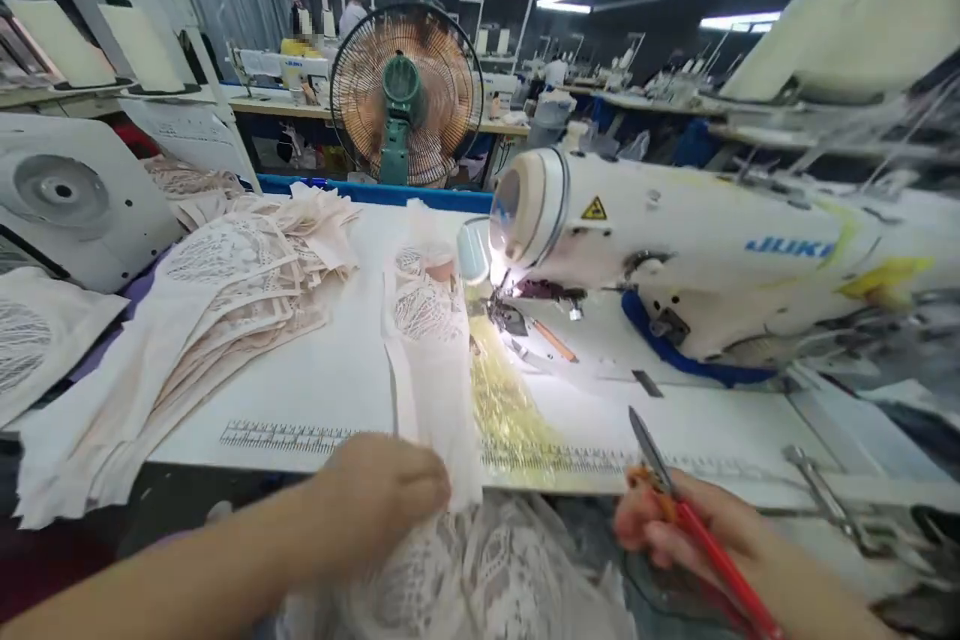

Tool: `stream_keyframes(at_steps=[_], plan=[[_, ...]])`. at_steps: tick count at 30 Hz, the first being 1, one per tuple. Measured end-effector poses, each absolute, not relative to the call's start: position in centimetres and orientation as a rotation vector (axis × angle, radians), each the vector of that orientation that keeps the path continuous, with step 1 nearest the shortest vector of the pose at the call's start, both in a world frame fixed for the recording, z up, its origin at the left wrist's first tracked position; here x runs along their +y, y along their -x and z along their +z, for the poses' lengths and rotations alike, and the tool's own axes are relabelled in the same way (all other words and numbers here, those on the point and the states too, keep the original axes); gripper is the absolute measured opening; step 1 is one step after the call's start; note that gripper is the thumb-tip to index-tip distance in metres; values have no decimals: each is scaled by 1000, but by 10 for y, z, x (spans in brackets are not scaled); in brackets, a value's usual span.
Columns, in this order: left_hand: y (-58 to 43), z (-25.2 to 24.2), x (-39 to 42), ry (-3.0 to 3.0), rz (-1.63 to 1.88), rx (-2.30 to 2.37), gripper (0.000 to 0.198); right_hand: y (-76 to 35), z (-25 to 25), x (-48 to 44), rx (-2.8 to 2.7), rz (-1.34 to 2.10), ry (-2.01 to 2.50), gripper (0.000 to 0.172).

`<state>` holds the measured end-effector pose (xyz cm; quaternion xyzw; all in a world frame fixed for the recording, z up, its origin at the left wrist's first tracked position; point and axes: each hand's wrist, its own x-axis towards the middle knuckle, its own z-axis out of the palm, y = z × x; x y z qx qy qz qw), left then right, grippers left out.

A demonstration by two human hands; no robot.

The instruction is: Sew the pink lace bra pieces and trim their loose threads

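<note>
Our right fingers [664, 540] grasp one pair of scissors [709, 547]; our left fingers [421, 472], grip unclear, meet one lace piece [431, 360] at the table's [349, 350] near edge. One sewing machine [675, 230] blocks its right; past the far edge, one fan [401, 80].

Counted by edges

White table [356, 375], front edge: two bare hands [382, 492] [731, 512], one pair of red-handled scissors [720, 550], across it one long pale-pink lace piece [435, 370] (stacked ones [225, 300], leftward, overlap past counting). Toward side edges: two white sewing machines [675, 200] [120, 220]. Beyond the back edge: one round, green-hubbed fan [401, 80].
</note>
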<state>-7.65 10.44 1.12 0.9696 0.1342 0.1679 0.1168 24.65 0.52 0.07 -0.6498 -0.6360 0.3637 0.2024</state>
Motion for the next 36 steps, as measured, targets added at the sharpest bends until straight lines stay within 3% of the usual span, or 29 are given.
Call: stream_keyframes(at_steps=[2, 4, 11, 17, 20, 23, 26, 29, 32, 36], plan=[[79, 17, 59, -2757, 555, 231, 22, -212, -11, -11, -1458, 1378, 1537, 40], [75, 19, 26, -2679, 666, 138, 26, -180, -18, -15, -1182, 1527, 1367, 40], [47, -14, -26, -2624, 738, -18, 18, -143, -19, 6, -773, 1451, 1224, 42], [42, -3, -26, -2685, 668, -104, 18, -156, -16, 5, -979, 1356, 1334, 36], [58, 19, 6, -2839, 661, 98, 26, -164, -21, -3, -1035, 1433, 1270, 35], [69, 30, 69, -3032, 702, 640, 29, -171, -25, -9, -1015, 1494, 1234, 35], [65, 24, 143, -2998, 573, 1051, 43, -175, -28, -14, -999, 1493, 1245, 38], [55, 15, 189, -2982, 226, 986, 56, -175, -28, -24, -1032, 1494, 1246, 38], [62, 16, 186, -2994, -92, 904, 55, -173, -25, -43, -1136, 1539, 1228, 33], [97, 23, 131, -3092, -222, 662, 51, -177, -22, -74, -1330, 1826, 1159, 35]])
